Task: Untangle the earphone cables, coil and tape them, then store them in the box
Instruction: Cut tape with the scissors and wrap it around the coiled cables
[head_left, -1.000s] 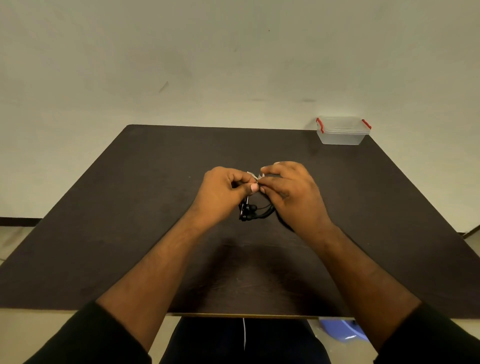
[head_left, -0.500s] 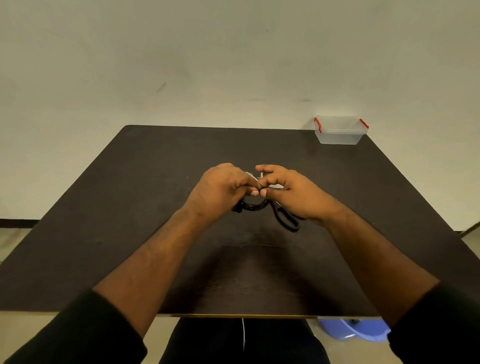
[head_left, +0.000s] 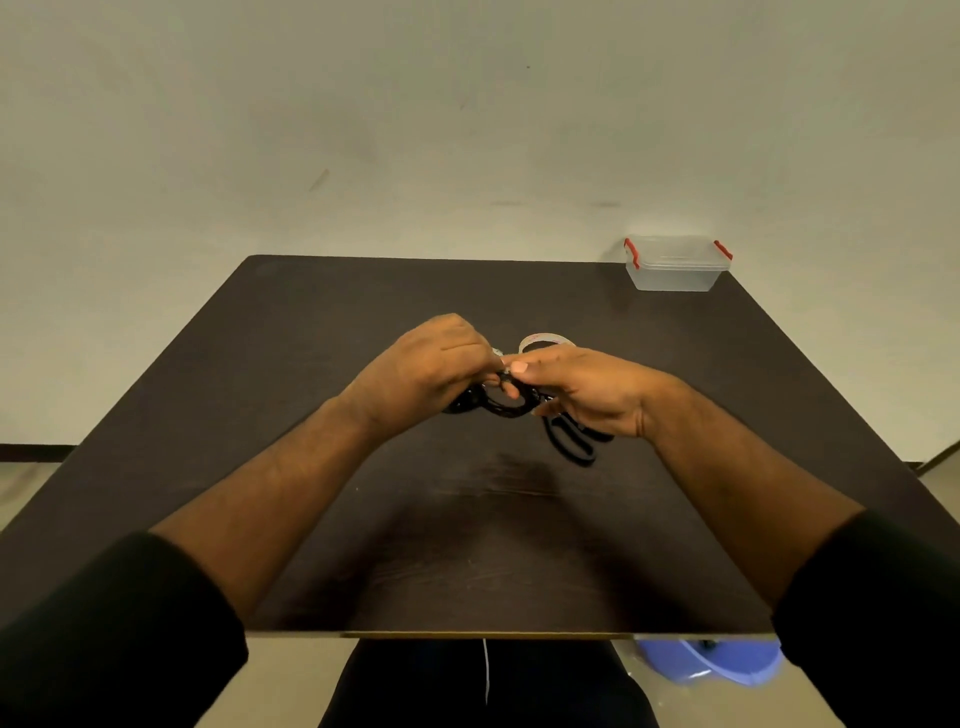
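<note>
Blue tub (head_left: 711, 665) sitting on the floor at 5 o'clock under the table (head_left: 311, 322), left hand (head_left: 431, 364) and right hand (head_left: 592, 389) pinching the black earphone cable (head_left: 571, 447) at table centre, tape roll (head_left: 545, 340) lying just behind the right hand, lidded clear box (head_left: 675, 265) standing well apart at 1 o'clock.
</note>
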